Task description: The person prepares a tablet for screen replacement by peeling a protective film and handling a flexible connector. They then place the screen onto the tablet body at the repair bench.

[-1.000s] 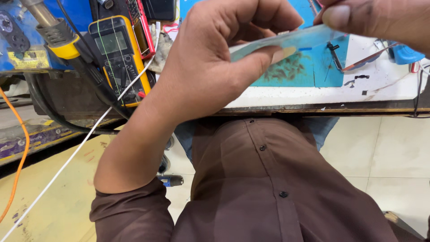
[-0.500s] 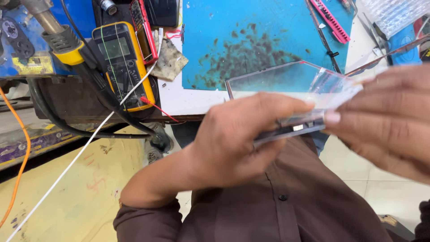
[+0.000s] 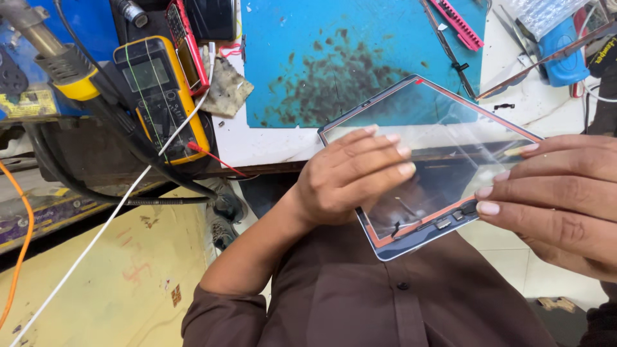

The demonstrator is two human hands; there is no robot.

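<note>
I hold a thin, clear glass touch panel (image 3: 443, 138) with a dark blue border and orange adhesive edging, flat and slightly tilted above my lap at the bench's front edge. My left hand (image 3: 350, 177) grips its near-left edge, fingers spread on top of the glass. My right hand (image 3: 556, 193) pinches the right edge, fingertips close to the small connectors at the lower corner. I can see the bench and my dark brown shirt through the glass.
A stained blue work mat (image 3: 334, 58) lies on the white bench. A yellow multimeter (image 3: 160, 96) with leads sits at the left, next to a hot-air handle (image 3: 61, 64). A pink tool (image 3: 459, 22) and a blue object (image 3: 562, 54) lie at the back right. A white cable (image 3: 96, 238) crosses the left.
The panel came down from near the bench to lap height and turned flat toward the camera. Both hands lowered with it and shifted their hold on its edges.
</note>
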